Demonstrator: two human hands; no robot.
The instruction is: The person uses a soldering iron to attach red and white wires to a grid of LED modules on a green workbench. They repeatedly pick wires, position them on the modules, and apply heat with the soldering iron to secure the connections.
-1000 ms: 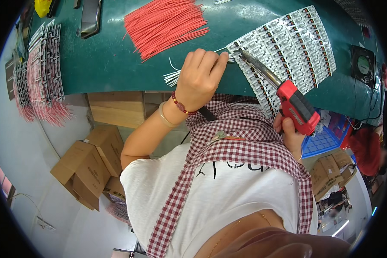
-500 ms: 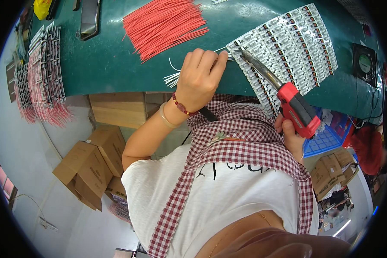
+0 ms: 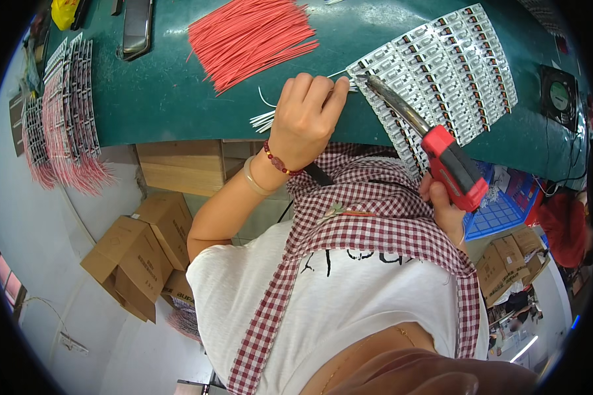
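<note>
My left hand [image 3: 304,122] is closed round a small bunch of white wires [image 3: 262,122], whose loose ends stick out to its left. From its fingertips one white wire reaches the near left corner of a panel of small circuit boards [image 3: 435,76]. My right hand [image 3: 445,209] grips a soldering iron [image 3: 453,168] by its red and black handle. The iron's dark tip rests at or just above that same corner, beside the left fingertips; whether it touches cannot be made out. A pile of red wires [image 3: 254,43] lies beyond my left hand.
Finished-looking panels with red wires [image 3: 66,112] hang over the table's left edge. A phone [image 3: 137,29] lies at the far left of the green table [image 3: 158,99]. At the right stand a black device with a round dial [image 3: 560,97] and a blue basket [image 3: 501,210]. Cardboard boxes [image 3: 135,257] sit below left.
The soldering iron's handle has shifted very slightly to the left, its tip staying near the panel corner. My left hand keeps its place and grip.
</note>
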